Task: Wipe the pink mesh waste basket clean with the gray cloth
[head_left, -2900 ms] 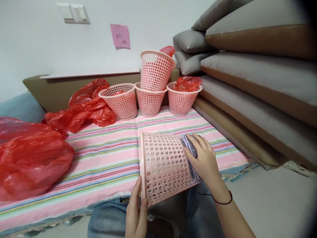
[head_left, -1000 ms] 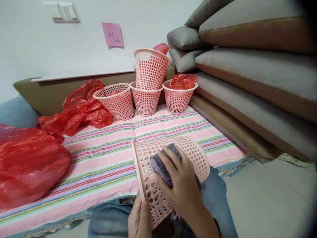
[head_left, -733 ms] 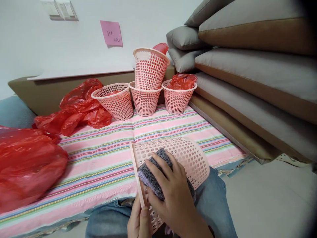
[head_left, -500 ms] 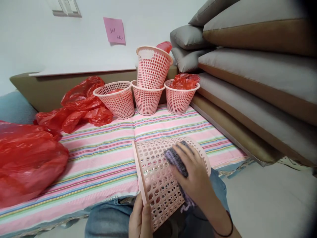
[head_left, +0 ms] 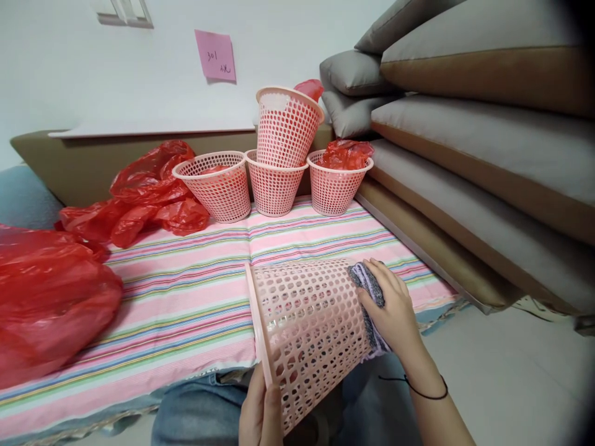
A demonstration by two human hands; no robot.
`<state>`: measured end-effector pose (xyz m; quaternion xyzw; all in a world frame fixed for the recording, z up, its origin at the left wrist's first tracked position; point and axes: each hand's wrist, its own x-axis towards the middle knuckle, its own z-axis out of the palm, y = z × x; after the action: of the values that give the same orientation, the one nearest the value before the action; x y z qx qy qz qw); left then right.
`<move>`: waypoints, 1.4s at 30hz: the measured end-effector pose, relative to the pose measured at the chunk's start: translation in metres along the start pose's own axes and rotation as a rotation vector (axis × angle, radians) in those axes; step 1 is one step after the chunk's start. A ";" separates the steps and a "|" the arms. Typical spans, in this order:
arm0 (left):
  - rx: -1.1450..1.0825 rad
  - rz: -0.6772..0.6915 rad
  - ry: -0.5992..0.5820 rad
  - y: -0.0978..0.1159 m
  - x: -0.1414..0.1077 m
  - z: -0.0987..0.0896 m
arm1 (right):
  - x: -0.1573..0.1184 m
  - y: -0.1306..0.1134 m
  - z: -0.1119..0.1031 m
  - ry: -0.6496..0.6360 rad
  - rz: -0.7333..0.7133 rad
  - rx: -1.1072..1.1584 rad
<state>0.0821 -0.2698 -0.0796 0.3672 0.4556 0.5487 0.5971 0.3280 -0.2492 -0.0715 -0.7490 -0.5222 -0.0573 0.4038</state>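
Observation:
A pink perforated basket (head_left: pixel 311 316) lies on its side over my lap and the near edge of the striped cloth, its rim toward the left. My left hand (head_left: pixel 263 409) grips the lower part of that rim, thumb outside. A grey and purple cloth (head_left: pixel 370 297) is held in my right hand (head_left: pixel 393 303), pressed on the basket's side near its base at the right. The fingers of my right hand are bent over the cloth.
Pink baskets (head_left: pixel 279 192) stand at the back, one tilted basket (head_left: pixel 286 127) on top, some holding red plastic. Red bags (head_left: pixel 51 303) lie at the left on the striped cloth (head_left: pixel 186 297). Grey cushions (head_left: pixel 488 136) are stacked at the right. A pink note (head_left: pixel 216 56) is on the wall.
My right hand has moved right with the cloth, from the middle of the basket's side to near its base. My left hand still grips the rim.

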 end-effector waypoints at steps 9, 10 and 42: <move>0.083 0.008 0.031 0.009 0.003 0.001 | 0.006 -0.031 -0.001 -0.042 0.019 -0.128; 0.091 0.007 0.032 0.009 0.003 0.002 | 0.007 -0.036 0.000 -0.059 0.011 -0.129; 0.094 0.017 0.058 -0.006 0.004 -0.006 | 0.035 -0.100 0.005 -0.335 -0.066 -0.025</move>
<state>0.0783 -0.2670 -0.0881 0.3826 0.4946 0.5423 0.5612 0.2598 -0.2071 -0.0025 -0.7356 -0.6057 0.0487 0.2994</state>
